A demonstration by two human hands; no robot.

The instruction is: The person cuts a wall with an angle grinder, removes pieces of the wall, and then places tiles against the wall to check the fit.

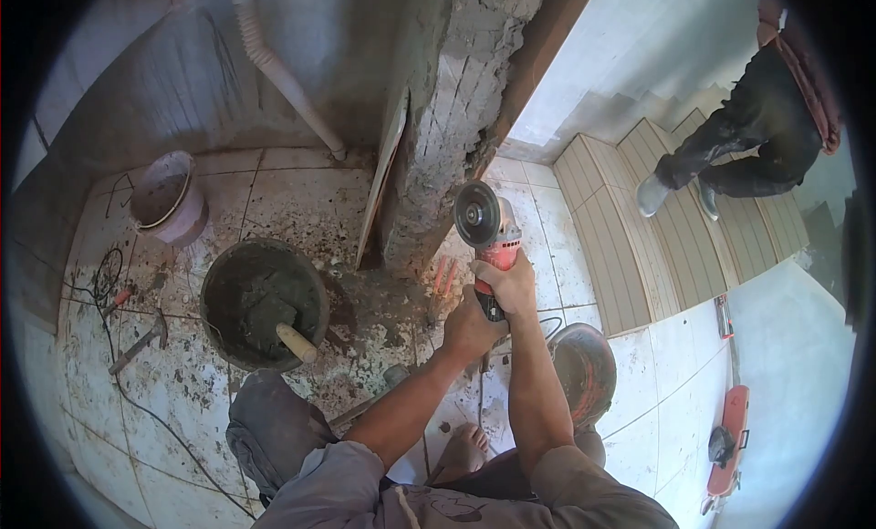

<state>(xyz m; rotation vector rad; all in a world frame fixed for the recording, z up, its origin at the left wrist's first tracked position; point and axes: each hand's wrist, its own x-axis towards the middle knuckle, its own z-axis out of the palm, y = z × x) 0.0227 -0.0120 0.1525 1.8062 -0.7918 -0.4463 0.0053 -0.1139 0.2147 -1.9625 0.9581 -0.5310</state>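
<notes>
Red-bodied angle grinder with a black handle and dark round disc is held just right of the middle of the frame, its disc toward the top. From where I stand, the person's right hand is wrapped around the red body, while the left hand is closed about the black handle just below. Near the disc stands a rough, grey cement-coated pillar; whether they touch, I can't tell.

Left of centre on the spattered floor sits a round black tub of wet grey mortar, a light wooden handle sticking out of it. Farther left lies a hammer, below a whitish plastic bucket. At upper right, somebody in dark trousers is on the beige tiled steps.
</notes>
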